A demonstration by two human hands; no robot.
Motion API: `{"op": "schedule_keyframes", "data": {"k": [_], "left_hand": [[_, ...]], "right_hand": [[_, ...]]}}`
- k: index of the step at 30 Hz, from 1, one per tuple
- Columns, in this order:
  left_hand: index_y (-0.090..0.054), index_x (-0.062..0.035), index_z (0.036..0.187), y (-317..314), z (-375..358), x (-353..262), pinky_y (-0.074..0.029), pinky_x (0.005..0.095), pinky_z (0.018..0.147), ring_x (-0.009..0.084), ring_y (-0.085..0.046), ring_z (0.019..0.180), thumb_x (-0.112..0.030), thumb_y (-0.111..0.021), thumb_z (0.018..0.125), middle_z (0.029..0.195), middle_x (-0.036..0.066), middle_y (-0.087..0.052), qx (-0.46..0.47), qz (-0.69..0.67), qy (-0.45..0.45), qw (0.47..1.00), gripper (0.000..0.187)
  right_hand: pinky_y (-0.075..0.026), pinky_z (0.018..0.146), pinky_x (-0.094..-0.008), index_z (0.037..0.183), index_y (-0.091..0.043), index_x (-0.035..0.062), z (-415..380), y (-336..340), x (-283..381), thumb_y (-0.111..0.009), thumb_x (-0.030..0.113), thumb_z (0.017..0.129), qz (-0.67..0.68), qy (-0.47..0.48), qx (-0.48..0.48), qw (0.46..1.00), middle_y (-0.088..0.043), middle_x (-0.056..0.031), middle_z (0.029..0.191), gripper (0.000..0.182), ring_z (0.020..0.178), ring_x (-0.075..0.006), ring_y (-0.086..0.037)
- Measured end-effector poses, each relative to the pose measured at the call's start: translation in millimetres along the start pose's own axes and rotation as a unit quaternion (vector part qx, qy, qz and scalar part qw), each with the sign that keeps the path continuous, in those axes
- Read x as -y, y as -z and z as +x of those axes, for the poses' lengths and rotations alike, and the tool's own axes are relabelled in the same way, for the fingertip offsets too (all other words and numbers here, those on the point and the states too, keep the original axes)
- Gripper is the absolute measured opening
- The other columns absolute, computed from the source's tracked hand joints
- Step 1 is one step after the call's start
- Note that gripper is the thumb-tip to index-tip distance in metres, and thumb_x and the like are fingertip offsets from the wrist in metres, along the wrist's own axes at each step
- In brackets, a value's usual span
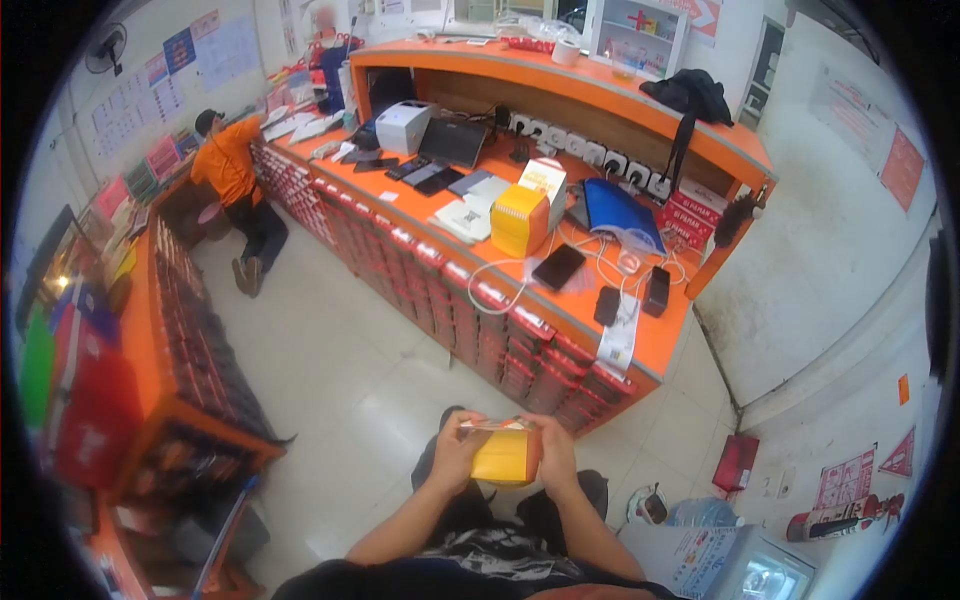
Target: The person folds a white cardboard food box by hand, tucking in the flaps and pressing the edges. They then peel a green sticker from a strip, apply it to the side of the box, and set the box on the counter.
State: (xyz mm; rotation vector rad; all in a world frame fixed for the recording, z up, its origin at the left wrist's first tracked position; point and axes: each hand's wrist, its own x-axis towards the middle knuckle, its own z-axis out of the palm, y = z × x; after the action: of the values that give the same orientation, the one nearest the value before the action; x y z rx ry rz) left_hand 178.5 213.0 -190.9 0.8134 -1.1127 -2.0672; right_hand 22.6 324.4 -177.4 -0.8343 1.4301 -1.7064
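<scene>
A small yellow and orange box (503, 457) is held over my lap between both hands. My left hand (459, 452) grips its left side, and my right hand (555, 455) its right side, fingers toward the far top edge. Something clear and shiny shows along that edge; I cannot make out what it is. Beyond my hands, on the orange counter (655, 345), stands a yellow and white box (519, 222). Near it lie a black phone (559, 267), white cables (480, 285) and a printed paper strip (620, 335).
A person in an orange shirt (232, 160) crouches at the far left by the counter. A laptop (455, 142) and a white printer (405, 126) stand on the counter. Low shelving (190, 340) runs along the left. A water bottle (700, 513) and a red box (736, 462) are at right.
</scene>
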Motion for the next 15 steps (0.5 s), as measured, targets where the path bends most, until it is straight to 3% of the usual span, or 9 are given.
{"op": "schedule_keyframes", "data": {"k": [3, 4, 5, 7, 9, 11, 13, 15], "left_hand": [[-0.052, -0.0009, 0.132, -17, 29, -25, -0.054, 0.0342, 0.094, 0.0204, -0.063, 0.112, -0.005, -0.067, 0.096, 0.125, 0.014, -0.063, -0.013, -0.017, -0.053, 0.998, 0.039], [-0.049, -0.0009, 0.138, -20, 45, -37, -0.051, 0.0344, 0.097, 0.0213, -0.061, 0.118, -0.006, -0.066, 0.097, 0.131, 0.016, -0.061, -0.007, -0.019, -0.031, 0.999, 0.045], [-0.049, -0.0009, 0.138, -23, 69, -49, -0.051, 0.0344, 0.097, 0.0213, -0.061, 0.118, -0.006, -0.066, 0.097, 0.131, 0.016, -0.061, -0.003, -0.018, -0.032, 0.999, 0.045], [-0.047, 0.0010, 0.143, -32, 121, -75, -0.048, 0.0336, 0.102, 0.0215, -0.058, 0.124, -0.009, -0.065, 0.099, 0.134, 0.016, -0.060, 0.054, 0.126, -0.097, 0.986, 0.049], [-0.044, 0.0018, 0.148, -40, 189, -104, -0.045, 0.0324, 0.105, 0.0207, -0.057, 0.126, -0.014, -0.063, 0.100, 0.137, 0.016, -0.060, 0.079, 0.229, -0.167, 0.956, 0.053], [-0.045, 0.0022, 0.148, -73, 232, -159, -0.046, 0.0331, 0.104, 0.0200, -0.057, 0.125, -0.018, -0.061, 0.101, 0.138, 0.015, -0.060, 0.090, 0.204, -0.171, 0.960, 0.054], [-0.049, 0.0015, 0.146, -87, 304, -181, -0.046, 0.0339, 0.103, 0.0217, -0.058, 0.125, -0.022, -0.060, 0.101, 0.135, 0.019, -0.062, 0.096, 0.170, -0.240, 0.951, 0.052], [-0.054, 0.0003, 0.143, -102, 363, -208, -0.047, 0.0343, 0.102, 0.0266, -0.061, 0.123, -0.031, -0.060, 0.100, 0.131, 0.023, -0.064, 0.049, 0.242, -0.255, 0.935, 0.053]], "right_hand": [[-0.045, 0.095, -0.0316, 0.144, -0.047, -0.0020, 38, -16, 8, -0.055, 0.019, 0.104, -0.037, 0.036, 0.013, 0.999, -0.057, -0.0132, 0.131, 0.046, 0.107, -0.0180, -0.057], [-0.044, 0.101, -0.0343, 0.151, -0.037, -0.0034, 56, -7, -7, -0.063, 0.017, 0.097, -0.144, 0.075, -0.006, 0.987, -0.051, -0.0175, 0.137, 0.064, 0.118, -0.0232, -0.055], [-0.044, 0.101, -0.0343, 0.151, -0.037, -0.0034, 76, -9, 4, -0.063, 0.017, 0.097, -0.144, 0.078, -0.009, 0.986, -0.051, -0.0175, 0.137, 0.064, 0.118, -0.0232, -0.055], [-0.037, 0.112, -0.0384, 0.154, -0.029, -0.0077, 131, -16, 47, -0.067, 0.018, 0.094, -0.188, 0.151, -0.015, 0.970, -0.044, -0.0257, 0.146, 0.075, 0.135, -0.0309, -0.046], [-0.032, 0.118, -0.0368, 0.157, -0.022, -0.0057, 194, -15, 67, -0.060, 0.003, 0.095, -0.260, 0.198, -0.044, 0.944, -0.036, -0.0216, 0.156, 0.074, 0.144, -0.0258, -0.038], [-0.028, 0.121, -0.0418, 0.153, -0.023, -0.0123, 257, -16, 100, -0.065, 0.019, 0.095, -0.293, 0.245, -0.051, 0.923, -0.029, -0.0314, 0.159, 0.078, 0.150, -0.0379, -0.030], [-0.028, 0.121, -0.0413, 0.153, -0.024, -0.0123, 316, -21, 123, -0.064, 0.022, 0.096, -0.250, 0.223, -0.053, 0.941, -0.031, -0.0321, 0.157, 0.078, 0.148, -0.0400, -0.032], [-0.028, 0.120, -0.0419, 0.153, -0.024, -0.0121, 371, -21, 134, -0.063, 0.027, 0.097, -0.295, 0.206, -0.085, 0.929, -0.032, -0.0326, 0.157, 0.079, 0.148, -0.0410, -0.033]]}}
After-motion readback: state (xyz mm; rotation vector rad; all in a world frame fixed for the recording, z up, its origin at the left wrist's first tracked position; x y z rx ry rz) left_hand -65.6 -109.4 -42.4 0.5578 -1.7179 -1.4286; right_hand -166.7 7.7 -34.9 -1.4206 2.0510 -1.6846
